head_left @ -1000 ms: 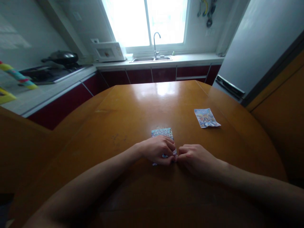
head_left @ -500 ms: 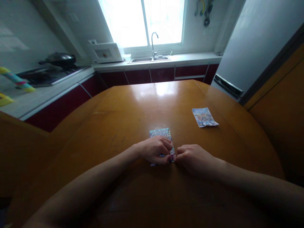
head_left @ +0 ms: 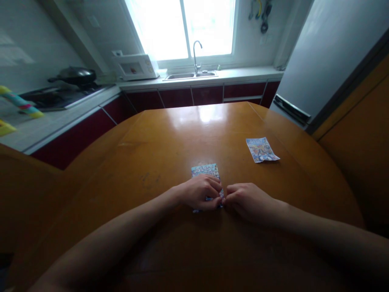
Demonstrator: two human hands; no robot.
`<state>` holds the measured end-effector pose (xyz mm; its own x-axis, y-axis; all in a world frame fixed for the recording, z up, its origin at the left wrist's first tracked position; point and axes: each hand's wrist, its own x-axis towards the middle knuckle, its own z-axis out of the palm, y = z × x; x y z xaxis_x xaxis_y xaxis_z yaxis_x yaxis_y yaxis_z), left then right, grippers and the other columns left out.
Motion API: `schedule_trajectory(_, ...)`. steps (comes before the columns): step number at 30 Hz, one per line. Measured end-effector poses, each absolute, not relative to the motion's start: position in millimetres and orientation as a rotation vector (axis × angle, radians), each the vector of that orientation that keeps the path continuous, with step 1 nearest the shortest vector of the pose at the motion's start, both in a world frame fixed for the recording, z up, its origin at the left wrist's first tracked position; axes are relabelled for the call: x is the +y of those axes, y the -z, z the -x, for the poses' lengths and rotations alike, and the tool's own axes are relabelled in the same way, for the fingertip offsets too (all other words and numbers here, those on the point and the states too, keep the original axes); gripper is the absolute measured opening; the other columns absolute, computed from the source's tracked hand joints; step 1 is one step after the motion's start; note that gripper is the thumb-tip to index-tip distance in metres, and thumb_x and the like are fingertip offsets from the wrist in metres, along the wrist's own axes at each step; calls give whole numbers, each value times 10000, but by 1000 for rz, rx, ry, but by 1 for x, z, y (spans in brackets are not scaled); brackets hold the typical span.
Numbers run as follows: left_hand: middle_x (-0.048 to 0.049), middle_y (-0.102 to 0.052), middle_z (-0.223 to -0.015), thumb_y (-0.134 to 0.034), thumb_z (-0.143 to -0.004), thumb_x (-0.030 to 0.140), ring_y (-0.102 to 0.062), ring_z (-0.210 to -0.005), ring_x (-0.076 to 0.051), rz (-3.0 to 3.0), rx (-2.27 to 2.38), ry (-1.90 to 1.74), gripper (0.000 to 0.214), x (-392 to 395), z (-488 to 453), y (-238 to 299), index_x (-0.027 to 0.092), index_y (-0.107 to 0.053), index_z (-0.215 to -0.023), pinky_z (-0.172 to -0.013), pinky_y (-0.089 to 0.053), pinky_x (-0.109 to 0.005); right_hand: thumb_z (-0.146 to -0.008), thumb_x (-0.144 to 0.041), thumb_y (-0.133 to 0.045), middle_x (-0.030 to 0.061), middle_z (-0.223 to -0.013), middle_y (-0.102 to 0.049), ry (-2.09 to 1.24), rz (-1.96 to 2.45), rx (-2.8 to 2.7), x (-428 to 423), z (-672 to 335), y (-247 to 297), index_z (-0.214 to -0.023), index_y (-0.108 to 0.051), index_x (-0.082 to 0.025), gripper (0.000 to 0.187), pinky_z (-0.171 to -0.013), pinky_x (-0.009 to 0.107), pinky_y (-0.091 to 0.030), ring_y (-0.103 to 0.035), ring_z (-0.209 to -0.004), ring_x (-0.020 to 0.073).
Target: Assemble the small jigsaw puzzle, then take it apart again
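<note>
A small, colourful printed sheet point(head_left: 205, 169) lies flat on the wooden table in front of me, its middle covered by my left hand point(head_left: 203, 191). The fingers of that hand are curled and press on the sheet near its right edge. My right hand point(head_left: 247, 199) is closed, thumb and forefinger pinched at the sheet's lower right edge. The fingertips of both hands nearly meet there. What exactly lies in the right pinch is too small to make out. Farther off to the right, a second printed sheet point(head_left: 261, 150) with a cartoon-like picture rests with bent edges.
The round-ended wooden table point(head_left: 152, 138) fills the foreground. Beyond it runs a counter with a sink point(head_left: 182, 76), a tap and a white microwave point(head_left: 135, 67). A black pan point(head_left: 75, 76) sits on the stove at left. A refrigerator point(head_left: 331, 52) stands at right.
My right hand has shifted slightly up and left along the sheet's edge. The left hand has barely moved, its thumb a little farther right. Both sheets stay in place.
</note>
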<state>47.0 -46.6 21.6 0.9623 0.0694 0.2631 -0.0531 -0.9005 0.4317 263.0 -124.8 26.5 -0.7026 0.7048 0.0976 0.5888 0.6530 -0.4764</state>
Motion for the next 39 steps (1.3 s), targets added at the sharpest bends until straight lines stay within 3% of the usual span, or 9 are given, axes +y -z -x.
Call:
schedule_trajectory(14,-46,-642,-659,-480,-938,213,-594,-664,-148,-2591,72,-332,299,-47,-47,-25,188,-649,-692,-728,-485,-295,-793,-22,-523,20,-858,-721,-1049,1066,-2341,-113,-263,-18,-872,-758,-192,300,-733,232,-471,-643,-768,126)
schedule_trajectory(21,-27,-595,-635,-442,-969,246,-546,-657,-139,-2632,356,-597,365,-45,-47,-20,184,-669,-690,-725,-457,-306,-762,-18,-497,16,-752,-689,-892,1150,-2134,-102,-271,-19,-770,-726,-162,271,-674,237,-456,-607,-681,118)
schedule_trajectory(24,-46,-637,-771,-461,-972,262,-562,-767,-161,-2601,631,-844,274,-40,-45,-21,193,-719,-917,-754,-462,-323,-770,-31,-502,20,-750,-682,-809,1191,-2108,-94,-278,-19,-774,-722,-160,255,-655,242,-441,-583,-662,115)
schedule_trajectory(28,-85,-650,-1044,-533,-945,285,-584,-986,-202,-2577,858,-890,308,-28,-39,-32,202,-624,-1227,-886,-487,-383,-779,-44,-503,28,-763,-679,-711,1227,-2082,-86,-289,-23,-788,-723,-157,247,-662,251,-435,-586,-683,122)
schedule_trajectory(33,-96,-594,-1282,-591,-905,293,-544,-1198,-253,-2628,1116,-782,398,-11,-27,-45,208,-575,-1294,-1045,-428,-479,-786,-70,-500,29,-775,-684,-598,1306,-2028,-78,-303,-32,-785,-724,-163,242,-666,268,-439,-595,-695,138)
schedule_trajectory(39,-129,-583,-1329,-583,-882,260,-552,-1226,-282,-2613,1166,-601,442,-20,-29,-31,167,-560,-1314,-1061,-437,-498,-822,-121,-510,73,-909,-703,-410,1505,-1956,-57,-324,-34,-904,-732,-149,238,-773,301,-466,-623,-806,177)
